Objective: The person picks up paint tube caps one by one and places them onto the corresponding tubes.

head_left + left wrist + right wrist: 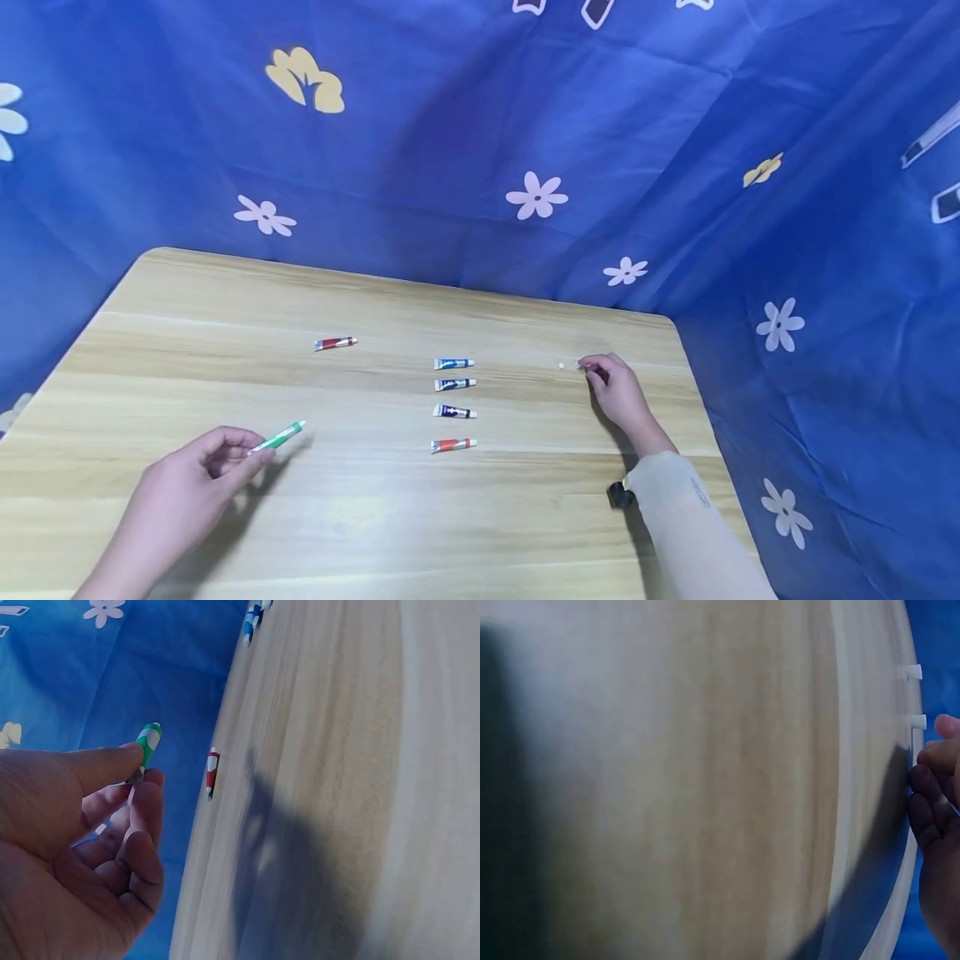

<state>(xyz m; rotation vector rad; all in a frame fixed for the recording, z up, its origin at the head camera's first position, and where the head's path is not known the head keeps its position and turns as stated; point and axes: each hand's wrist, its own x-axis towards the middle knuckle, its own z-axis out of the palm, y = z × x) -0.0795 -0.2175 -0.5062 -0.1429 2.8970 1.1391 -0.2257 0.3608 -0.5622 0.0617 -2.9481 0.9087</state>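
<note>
In the head view, my left hand [187, 483] pinches a green paint tube [281, 437] between thumb and fingertips, above the table's left part. The tube's narrow whitish tip points up and to the right. In the left wrist view, the thumb lies across the tube [150, 741], hiding its lower end. Over at the far right of the table, my right hand [617, 393] has its fingertips right beside a small white cap [919, 721]. A second white cap [561, 365] stands a little to the left of it. Both caps show beyond the fingers in the right wrist view.
Four paint tubes lie in a column mid-table: light blue [453, 363], blue [454, 384], dark blue [454, 411] and orange-red [453, 445]. A dark red tube [335, 343] lies farther left. Blue flowered cloth [450, 167] hangs behind the wooden table [360, 533].
</note>
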